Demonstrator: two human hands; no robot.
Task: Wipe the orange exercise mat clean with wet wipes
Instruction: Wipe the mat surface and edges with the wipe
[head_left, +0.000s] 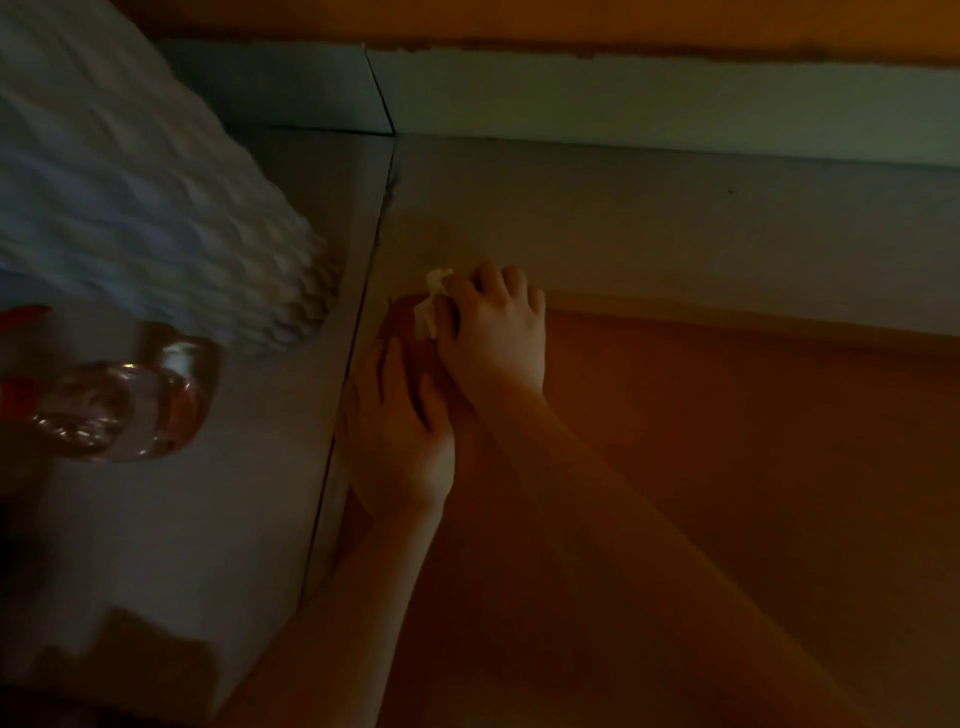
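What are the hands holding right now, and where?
Right hand grips the bunched wet wipe, one end poking out; left hand lies flat on the mat, empty.

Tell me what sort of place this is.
Probably a dim room in a home, seen at floor level: a mat lies on pale floor tiles beside a skirting board, with ruffled white fabric and a clear bottle nearby.

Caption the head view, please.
Right hand grips a wet wipe at a corner of the orange mat; left hand rests flat beside it.
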